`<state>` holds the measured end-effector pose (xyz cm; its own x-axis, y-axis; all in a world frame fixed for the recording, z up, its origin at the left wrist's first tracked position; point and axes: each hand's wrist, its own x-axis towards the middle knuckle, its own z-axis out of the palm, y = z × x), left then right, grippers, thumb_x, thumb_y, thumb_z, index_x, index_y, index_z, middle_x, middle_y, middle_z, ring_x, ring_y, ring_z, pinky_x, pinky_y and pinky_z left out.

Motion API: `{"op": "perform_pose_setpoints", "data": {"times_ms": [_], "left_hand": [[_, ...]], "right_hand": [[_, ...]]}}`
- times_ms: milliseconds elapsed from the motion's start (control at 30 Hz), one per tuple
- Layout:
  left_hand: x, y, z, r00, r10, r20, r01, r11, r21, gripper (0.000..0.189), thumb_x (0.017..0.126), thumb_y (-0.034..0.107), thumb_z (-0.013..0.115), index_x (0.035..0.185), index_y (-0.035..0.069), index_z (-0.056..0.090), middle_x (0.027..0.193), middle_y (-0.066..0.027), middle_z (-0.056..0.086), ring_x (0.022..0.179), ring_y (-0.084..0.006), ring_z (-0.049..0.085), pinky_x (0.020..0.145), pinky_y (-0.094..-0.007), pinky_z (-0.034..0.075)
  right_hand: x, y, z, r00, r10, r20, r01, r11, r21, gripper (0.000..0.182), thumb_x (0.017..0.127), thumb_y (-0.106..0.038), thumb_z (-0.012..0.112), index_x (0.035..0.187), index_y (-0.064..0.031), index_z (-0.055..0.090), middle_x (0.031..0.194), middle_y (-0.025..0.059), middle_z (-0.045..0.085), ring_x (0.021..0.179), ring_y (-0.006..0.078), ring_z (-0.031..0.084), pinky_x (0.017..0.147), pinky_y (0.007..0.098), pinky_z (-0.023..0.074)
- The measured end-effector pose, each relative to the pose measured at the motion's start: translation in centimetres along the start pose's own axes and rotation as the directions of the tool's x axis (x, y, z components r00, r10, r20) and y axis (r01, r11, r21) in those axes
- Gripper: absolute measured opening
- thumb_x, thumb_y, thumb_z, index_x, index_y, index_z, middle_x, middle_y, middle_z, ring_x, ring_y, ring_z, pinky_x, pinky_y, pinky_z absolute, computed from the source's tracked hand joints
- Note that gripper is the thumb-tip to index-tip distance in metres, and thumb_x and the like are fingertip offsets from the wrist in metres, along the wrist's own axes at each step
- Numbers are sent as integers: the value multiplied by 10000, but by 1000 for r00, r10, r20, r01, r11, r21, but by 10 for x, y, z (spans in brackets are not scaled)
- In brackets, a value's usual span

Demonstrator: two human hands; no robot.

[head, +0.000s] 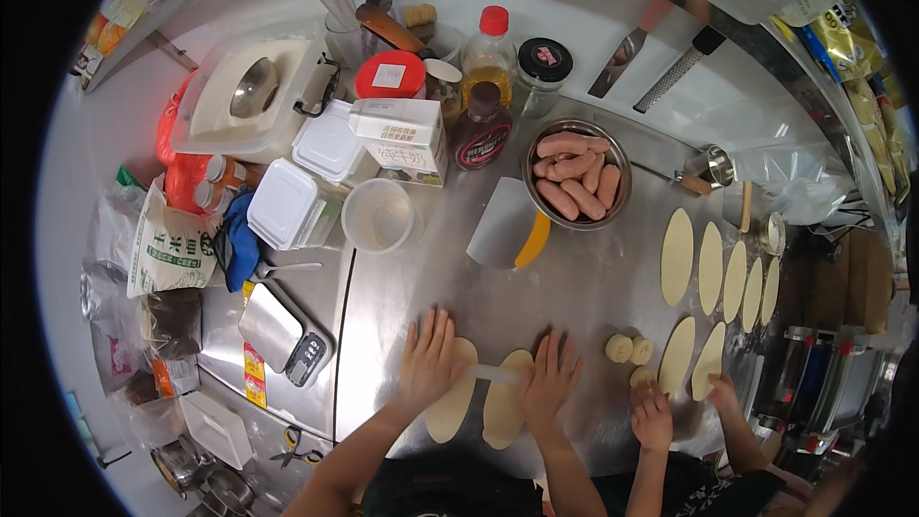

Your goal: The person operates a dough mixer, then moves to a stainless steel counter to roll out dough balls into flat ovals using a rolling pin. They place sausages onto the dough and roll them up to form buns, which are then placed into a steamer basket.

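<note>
A short white rolling pin point(495, 373) lies across two flattened dough ovals on the steel table. My left hand point(429, 362) rests on its left end with fingers stretched forward, partly covering the left dough oval point(451, 409). On the opposite end is my right hand point(549, 380), palm down, beside the right dough oval point(504, 413). Both pin ends are hidden under my hands. Small dough rolls point(619, 349) sit to the right of my right hand; a co-worker's hand point(651, 418) touches one of them.
The co-worker's other hand point(721, 393) holds the edge of a dough oval point(709, 366). More ovals point(676, 257) lie farther right. Beyond are a steel bowl of sausages point(574, 172), a scraper point(506, 222) and a plastic tub point(378, 215). Left are a digital scale point(287, 334) and scissors point(293, 447).
</note>
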<state>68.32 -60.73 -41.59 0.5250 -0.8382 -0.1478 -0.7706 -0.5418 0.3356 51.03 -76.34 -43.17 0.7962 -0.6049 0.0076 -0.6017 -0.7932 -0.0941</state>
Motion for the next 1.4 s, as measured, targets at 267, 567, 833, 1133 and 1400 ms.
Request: {"op": "perform_pose_setpoints", "data": {"times_ms": [267,567,833,1133,1400], "left_hand": [[85,-12,-14,994,20,-105,-18,1000,23,852,905,403,648,1515,-75,296,1606,-261,256,1506,-432,202,1192,-606,180],[74,-14,-7,961,20,-275,3,996,84,863,877,450,687,1507,-31,348,1596,-248,278,1494,-407,237,1174,-639,182],[-99,-9,38,992,50,-119,-49,999,17,851,825,373,728,1487,-32,380,1572,-230,346,1490,-356,295,1154,-682,179],[-5,-6,10,991,33,-130,-37,999,-30,882,873,425,683,1514,-51,310,1589,-324,221,1484,-510,186,1187,-623,181],[-134,11,35,999,4,44,-6,999,43,977,779,504,748,1447,-110,383,1512,-310,385,1429,-443,352,1160,-559,292]], "right_hand": [[78,10,-22,988,-147,-53,152,983,99,678,919,-372,619,1468,-13,447,1578,192,357,1439,446,325,1152,627,245],[72,15,-9,993,-77,-86,85,992,90,692,947,-369,594,1513,-30,386,1596,201,316,1461,445,279,1165,631,211],[-90,5,-2,1000,-22,22,18,988,156,606,961,-300,570,1475,-9,436,1533,186,420,1429,456,337,1171,633,198],[4,12,4,996,27,-84,-18,994,104,656,950,-344,592,1491,-24,405,1585,226,326,1459,477,274,1190,628,179],[-129,-5,3,995,33,91,-37,998,42,601,919,-362,605,1449,-95,511,1580,157,375,1450,456,305,1169,644,181]]}}
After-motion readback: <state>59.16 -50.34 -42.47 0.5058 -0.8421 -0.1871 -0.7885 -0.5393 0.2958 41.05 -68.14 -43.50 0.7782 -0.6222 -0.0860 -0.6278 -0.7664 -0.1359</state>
